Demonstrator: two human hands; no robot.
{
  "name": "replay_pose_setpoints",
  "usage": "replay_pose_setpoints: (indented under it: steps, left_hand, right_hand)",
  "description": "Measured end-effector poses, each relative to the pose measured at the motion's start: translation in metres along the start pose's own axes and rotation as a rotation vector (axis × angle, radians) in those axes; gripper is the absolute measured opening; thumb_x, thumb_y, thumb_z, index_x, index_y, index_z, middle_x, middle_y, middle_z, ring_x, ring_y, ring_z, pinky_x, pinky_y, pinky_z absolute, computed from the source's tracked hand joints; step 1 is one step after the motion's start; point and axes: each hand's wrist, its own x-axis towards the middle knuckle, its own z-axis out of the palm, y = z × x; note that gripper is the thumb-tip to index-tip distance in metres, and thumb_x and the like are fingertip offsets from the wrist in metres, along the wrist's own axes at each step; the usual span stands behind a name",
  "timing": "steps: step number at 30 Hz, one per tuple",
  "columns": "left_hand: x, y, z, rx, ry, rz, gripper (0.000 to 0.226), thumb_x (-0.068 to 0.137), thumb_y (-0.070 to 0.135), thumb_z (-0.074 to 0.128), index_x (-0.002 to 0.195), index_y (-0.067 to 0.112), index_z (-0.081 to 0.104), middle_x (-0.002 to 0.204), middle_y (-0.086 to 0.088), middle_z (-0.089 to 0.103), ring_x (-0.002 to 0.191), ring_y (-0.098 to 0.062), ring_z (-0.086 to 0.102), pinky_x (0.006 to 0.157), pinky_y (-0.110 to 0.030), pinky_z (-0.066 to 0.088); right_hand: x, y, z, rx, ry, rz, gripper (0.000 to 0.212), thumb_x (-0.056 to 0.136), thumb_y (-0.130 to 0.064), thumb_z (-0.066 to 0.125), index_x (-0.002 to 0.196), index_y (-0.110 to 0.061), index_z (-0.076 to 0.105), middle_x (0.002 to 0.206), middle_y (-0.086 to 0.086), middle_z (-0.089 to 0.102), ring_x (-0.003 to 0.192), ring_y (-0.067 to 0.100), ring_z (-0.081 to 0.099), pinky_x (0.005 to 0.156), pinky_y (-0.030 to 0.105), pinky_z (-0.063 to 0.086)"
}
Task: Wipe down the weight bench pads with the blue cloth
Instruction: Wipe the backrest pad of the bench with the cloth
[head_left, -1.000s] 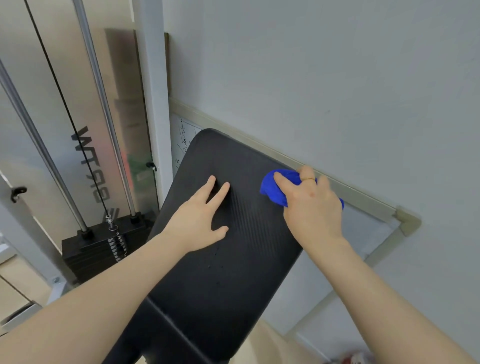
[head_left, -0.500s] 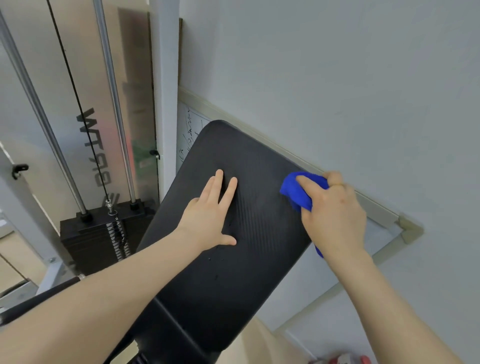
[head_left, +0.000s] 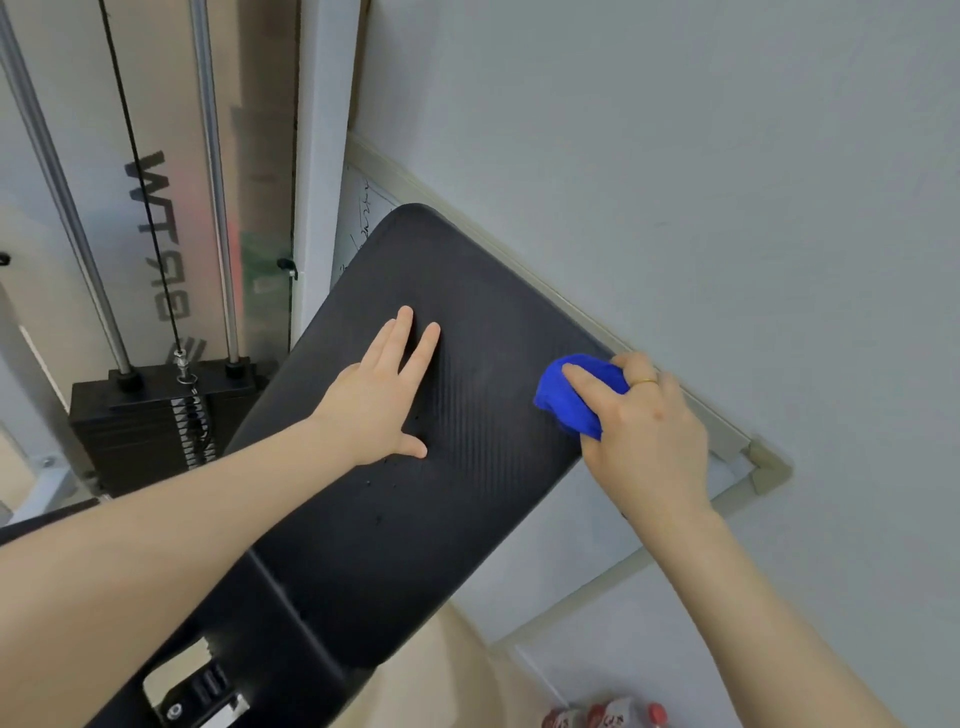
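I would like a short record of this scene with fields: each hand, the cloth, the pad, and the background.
left hand: flat on the pad, fingers spread, holding nothing
right hand: gripping the blue cloth, at the pad's right edge
bench pad: black, ribbed, tilted up toward the wall
background: weight stack at left; framed whiteboard behind the pad

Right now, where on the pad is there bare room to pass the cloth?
Free: the far end of the bench pad beyond the left hand; the strip between that hand and the blue cloth. Crowded: the wall-side edge under the right hand.
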Motion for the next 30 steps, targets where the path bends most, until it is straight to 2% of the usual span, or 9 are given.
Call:
replay_pose_setpoints:
  steps: [4, 8, 13, 16, 18, 22, 25, 27, 30]
  left_hand:
    - [0.001, 0.002, -0.001, -0.044, -0.009, -0.029, 0.129, 0.068, 0.046, 0.076, 0.145, 0.017, -0.023, 0.153, -0.011, -0.029, 0.146, -0.024, -0.014, 0.107, -0.034, 0.038]
    - [0.000, 0.001, -0.004, -0.047, -0.006, -0.034, 0.131, 0.064, 0.048, 0.078, 0.146, 0.017, -0.021, 0.155, -0.012, -0.025, 0.147, -0.025, -0.010, 0.114, -0.037, 0.029]
    - [-0.003, 0.002, -0.003, -0.077, -0.006, -0.032, 0.129, 0.066, 0.046, 0.078, 0.146, 0.020, -0.020, 0.155, -0.009, -0.026, 0.147, -0.023, -0.011, 0.112, -0.037, 0.030]
    - [-0.002, 0.000, -0.002, -0.067, -0.008, -0.026, 0.129, 0.066, 0.046, 0.078, 0.145, 0.019, -0.021, 0.155, -0.010, -0.026, 0.147, -0.024, -0.011, 0.113, -0.037, 0.028]
    - [-0.001, -0.002, 0.000, -0.064, -0.004, -0.027, 0.130, 0.066, 0.046, 0.078, 0.146, 0.018, -0.021, 0.155, -0.012, -0.026, 0.147, -0.025, -0.011, 0.115, -0.038, 0.026]
    - [0.001, -0.006, 0.003, -0.089, 0.002, -0.023, 0.131, 0.064, 0.048, 0.078, 0.146, 0.020, -0.019, 0.155, -0.010, -0.025, 0.147, -0.024, -0.010, 0.118, -0.042, 0.020]
    - [-0.001, -0.009, 0.004, -0.139, 0.035, -0.007, 0.130, 0.061, 0.049, 0.080, 0.147, 0.022, -0.015, 0.156, -0.007, -0.022, 0.147, -0.022, -0.006, 0.117, -0.038, 0.019]
    - [-0.002, -0.008, 0.004, -0.139, 0.043, 0.014, 0.130, 0.061, 0.049, 0.080, 0.147, 0.022, -0.013, 0.157, -0.008, -0.020, 0.147, -0.023, -0.004, 0.116, -0.038, 0.020]
    - [-0.003, -0.009, 0.005, -0.117, 0.041, 0.033, 0.129, 0.061, 0.050, 0.079, 0.148, 0.022, -0.013, 0.157, -0.009, -0.019, 0.147, -0.025, -0.001, 0.118, -0.042, 0.022]
  right_hand:
    - [0.020, -0.015, 0.010, -0.008, 0.015, -0.051, 0.052, 0.045, -0.003, 0.078, 0.093, -0.020, 0.073, 0.087, 0.014, 0.064, 0.054, 0.028, 0.048, 0.043, 0.022, 0.027]
    - [0.059, -0.041, 0.024, -0.017, 0.072, -0.129, 0.044, 0.048, -0.002, 0.076, 0.088, -0.020, 0.073, 0.089, 0.014, 0.065, 0.053, 0.025, 0.043, 0.046, 0.022, 0.024]
    - [0.017, 0.000, 0.018, 0.023, 0.192, -0.251, 0.047, 0.046, 0.008, 0.063, 0.082, -0.020, 0.070, 0.093, 0.010, 0.066, 0.057, 0.027, 0.047, 0.044, 0.022, 0.030]
    - [-0.009, 0.010, 0.014, 0.026, 0.117, -0.236, 0.047, 0.046, 0.009, 0.063, 0.080, -0.021, 0.070, 0.091, 0.010, 0.065, 0.056, 0.026, 0.045, 0.038, 0.021, 0.032]
    - [0.000, -0.001, 0.016, 0.027, 0.073, -0.259, 0.042, 0.046, 0.010, 0.060, 0.075, -0.019, 0.069, 0.087, 0.012, 0.064, 0.054, 0.023, 0.042, 0.042, 0.021, 0.026]
    - [0.040, -0.042, 0.031, -0.037, 0.059, -0.292, 0.030, 0.068, -0.004, 0.041, 0.073, -0.020, 0.066, 0.088, 0.010, 0.062, 0.058, 0.024, 0.044, 0.049, 0.026, 0.021]
    - [0.052, -0.063, 0.034, -0.093, -0.029, -0.272, 0.021, 0.075, -0.007, 0.055, 0.088, -0.020, 0.066, 0.103, 0.009, 0.059, 0.069, 0.026, 0.044, 0.052, 0.028, 0.025]
    - [0.041, -0.052, 0.031, -0.066, -0.069, -0.268, 0.023, 0.070, -0.003, 0.060, 0.087, -0.018, 0.064, 0.104, 0.011, 0.057, 0.067, 0.025, 0.035, 0.051, 0.028, 0.025]
    - [-0.001, -0.027, 0.024, -0.055, -0.024, -0.281, 0.030, 0.049, 0.005, 0.063, 0.069, -0.017, 0.060, 0.088, 0.010, 0.061, 0.059, 0.021, 0.029, 0.047, 0.023, 0.021]
